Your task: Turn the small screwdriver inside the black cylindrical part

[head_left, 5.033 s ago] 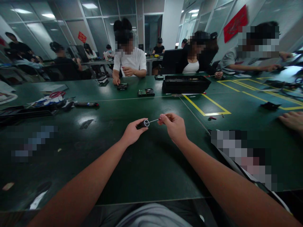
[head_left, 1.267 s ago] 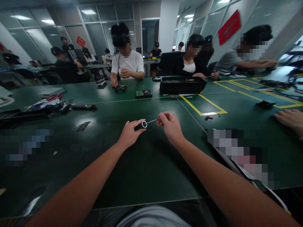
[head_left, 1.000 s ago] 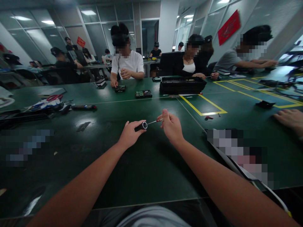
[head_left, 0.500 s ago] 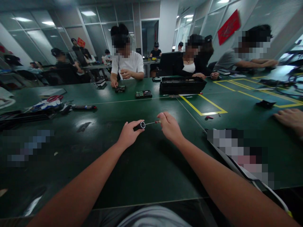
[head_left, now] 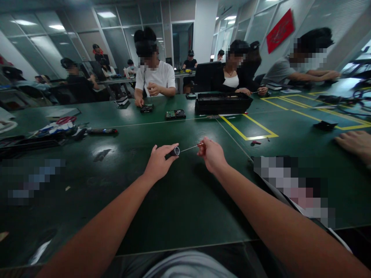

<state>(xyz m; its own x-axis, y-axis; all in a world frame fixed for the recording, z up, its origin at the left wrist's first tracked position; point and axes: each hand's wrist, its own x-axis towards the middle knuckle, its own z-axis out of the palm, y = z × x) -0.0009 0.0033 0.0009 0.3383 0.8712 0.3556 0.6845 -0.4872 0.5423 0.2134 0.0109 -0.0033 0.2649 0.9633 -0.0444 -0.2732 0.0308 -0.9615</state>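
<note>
Black cylinder (head_left: 174,151) is clamped in left hand (head_left: 159,161), red-handled screwdriver (head_left: 199,144) in right hand (head_left: 215,155).

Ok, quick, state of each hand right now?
Left hand: closed, holding a black cylinder.
Right hand: closed, holding a red-handled tool.

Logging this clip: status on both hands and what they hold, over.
Left hand: gripping black cylinder. Right hand: holding red-handled screwdriver, tip near the cylinder, contact unclear. Black box beyond both hands, not between them.
</note>
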